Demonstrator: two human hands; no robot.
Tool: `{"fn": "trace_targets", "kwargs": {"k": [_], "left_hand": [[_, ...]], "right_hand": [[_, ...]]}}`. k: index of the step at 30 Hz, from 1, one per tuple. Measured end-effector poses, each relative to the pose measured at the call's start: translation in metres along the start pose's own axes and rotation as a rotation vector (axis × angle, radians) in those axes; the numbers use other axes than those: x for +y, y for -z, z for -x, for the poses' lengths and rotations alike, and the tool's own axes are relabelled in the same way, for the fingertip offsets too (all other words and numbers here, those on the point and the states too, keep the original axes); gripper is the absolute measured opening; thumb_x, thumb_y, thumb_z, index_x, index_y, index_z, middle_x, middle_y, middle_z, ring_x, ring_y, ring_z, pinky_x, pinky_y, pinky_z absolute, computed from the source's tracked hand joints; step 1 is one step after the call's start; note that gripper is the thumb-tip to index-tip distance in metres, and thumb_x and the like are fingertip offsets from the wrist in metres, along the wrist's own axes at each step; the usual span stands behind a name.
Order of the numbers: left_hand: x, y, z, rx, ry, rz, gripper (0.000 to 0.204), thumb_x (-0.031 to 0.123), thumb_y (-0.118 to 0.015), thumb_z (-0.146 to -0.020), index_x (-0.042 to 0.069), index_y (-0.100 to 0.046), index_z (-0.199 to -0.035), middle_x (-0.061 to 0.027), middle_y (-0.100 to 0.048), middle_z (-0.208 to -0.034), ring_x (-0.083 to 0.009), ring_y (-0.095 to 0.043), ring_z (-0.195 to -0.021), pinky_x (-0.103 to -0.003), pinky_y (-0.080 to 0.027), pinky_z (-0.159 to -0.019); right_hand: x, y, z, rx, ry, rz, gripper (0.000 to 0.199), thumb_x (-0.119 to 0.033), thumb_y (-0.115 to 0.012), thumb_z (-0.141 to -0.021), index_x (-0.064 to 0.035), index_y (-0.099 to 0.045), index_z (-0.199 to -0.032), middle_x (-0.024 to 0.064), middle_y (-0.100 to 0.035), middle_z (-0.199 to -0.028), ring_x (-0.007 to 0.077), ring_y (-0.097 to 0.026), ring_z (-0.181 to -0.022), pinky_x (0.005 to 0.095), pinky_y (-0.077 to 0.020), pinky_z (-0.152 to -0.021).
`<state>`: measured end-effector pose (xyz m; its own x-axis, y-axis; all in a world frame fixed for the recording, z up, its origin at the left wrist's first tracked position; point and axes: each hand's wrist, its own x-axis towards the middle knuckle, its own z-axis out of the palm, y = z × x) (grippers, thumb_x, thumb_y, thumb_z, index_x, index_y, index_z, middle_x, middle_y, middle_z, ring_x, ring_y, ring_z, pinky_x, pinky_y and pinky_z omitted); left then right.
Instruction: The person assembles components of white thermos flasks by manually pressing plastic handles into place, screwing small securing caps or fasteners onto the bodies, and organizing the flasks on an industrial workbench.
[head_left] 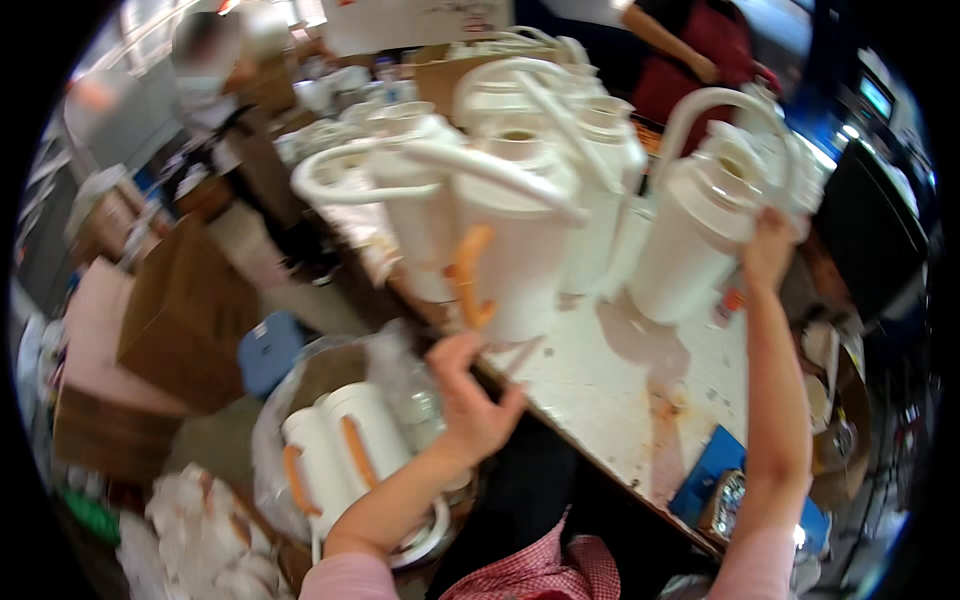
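A white jug stands near the table's far right edge; my right grip grasps its side; my left grip hangs released by the near edge, below another jug's orange handle; more jugs fill a box left.

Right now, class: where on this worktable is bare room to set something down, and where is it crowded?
Free: the worktable between the near jug, the right-hand jug and the blue item at the near edge. Crowded: the far side, packed with white jugs.
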<state>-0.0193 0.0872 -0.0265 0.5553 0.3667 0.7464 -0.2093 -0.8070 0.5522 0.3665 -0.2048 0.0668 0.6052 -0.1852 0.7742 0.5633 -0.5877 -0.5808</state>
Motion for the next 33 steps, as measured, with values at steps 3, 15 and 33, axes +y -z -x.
{"fn": "trace_targets", "kwargs": {"k": [3, 15, 33], "left_hand": [[0.055, 0.026, -0.010, 0.082, -0.254, 0.122, 0.068, 0.025, -0.081, -0.077, -0.003, -0.044, -0.128, -0.0218, -0.046, -0.127, -0.0366, -0.047, -0.117, -0.047, -0.039, -0.104], [0.180, 0.111, 0.059, -0.689, -0.392, 0.103, 0.047, 0.030, -0.072, -0.085, 0.008, -0.062, -0.126, -0.0158, -0.066, -0.119, -0.0309, -0.063, -0.116, -0.051, -0.045, -0.107], [0.104, 0.080, 0.105, -0.942, 0.284, 0.219, 0.029, 0.018, -0.043, -0.106, 0.001, -0.062, -0.119, -0.0112, -0.061, -0.115, -0.0230, -0.056, -0.109, -0.035, -0.043, -0.099]], "right_hand": [[-0.093, 0.084, 0.018, -0.192, -0.133, -0.407, 0.029, -0.028, -0.054, -0.106, -0.0013, -0.062, -0.099, 0.0014, -0.063, -0.089, 0.0063, -0.055, -0.083, 0.0248, -0.0448, -0.072], [-0.130, 0.266, 0.310, -1.505, -0.712, -0.474, 0.033, -0.023, -0.053, -0.105, -0.0025, -0.059, -0.131, 0.0059, -0.066, -0.113, 0.0124, -0.058, -0.107, 0.0302, -0.0476, -0.093], [-0.052, 0.420, 0.351, -0.221, -0.556, 0.046, 0.012, -0.011, -0.072, -0.089, 0.0006, -0.073, -0.092, 0.0126, -0.071, -0.084, 0.0204, -0.068, -0.074, 0.0320, -0.0527, -0.068]]}}
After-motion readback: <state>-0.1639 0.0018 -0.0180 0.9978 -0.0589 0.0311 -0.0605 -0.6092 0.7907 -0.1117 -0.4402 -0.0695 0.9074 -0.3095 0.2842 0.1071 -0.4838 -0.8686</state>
